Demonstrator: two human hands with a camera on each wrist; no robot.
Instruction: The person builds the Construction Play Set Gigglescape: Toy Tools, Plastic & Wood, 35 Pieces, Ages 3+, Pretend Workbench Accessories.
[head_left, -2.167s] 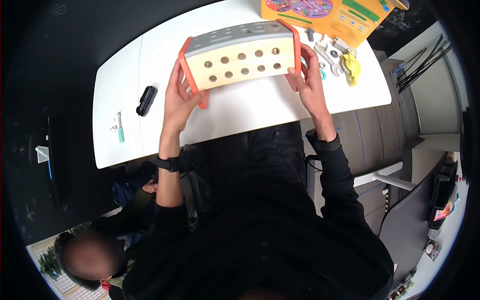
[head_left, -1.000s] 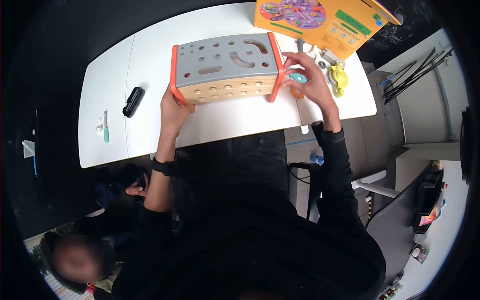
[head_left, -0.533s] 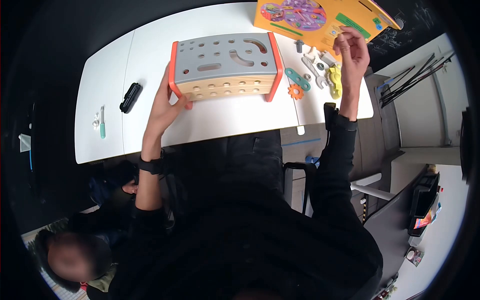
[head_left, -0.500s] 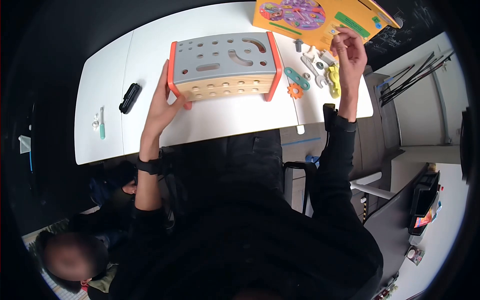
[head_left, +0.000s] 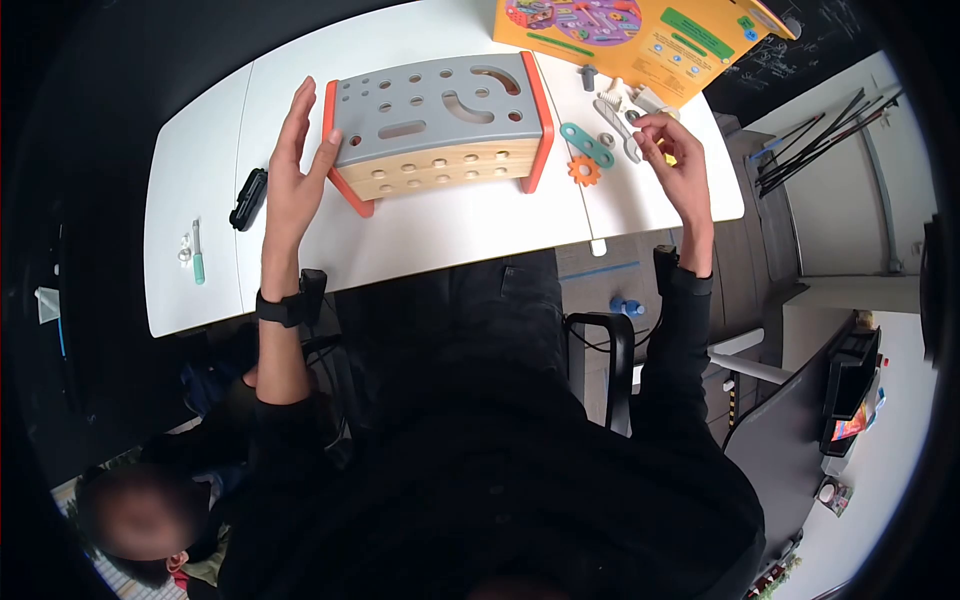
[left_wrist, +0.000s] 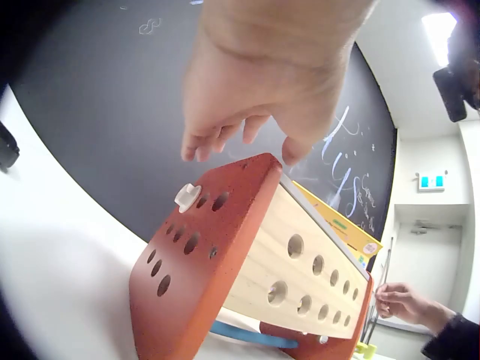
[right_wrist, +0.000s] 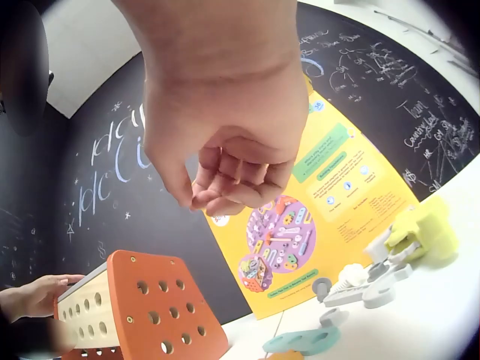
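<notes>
A toy workbench with a grey holed top, wooden sides and orange-red end panels stands on the white table. Beside its left end is my left hand, fingers extended; in the left wrist view this hand hovers over the panel's upper edge, and thumb contact is unclear. My right hand hangs above the grey wrench and a yellow part. Its fingers are loosely curled, thumb near the index fingertip, with no object visible between them. A teal strip and orange gear lie nearby.
A yellow printed box stands at the back right. On the table's left lie a black case and a teal-handled screwdriver. Another person is at lower left. A white peg sticks out of the left panel.
My left hand has come away from the workbench's lower left side, its fingers straightening. My right hand first left the workbench for the box front, then came down over the loose parts.
</notes>
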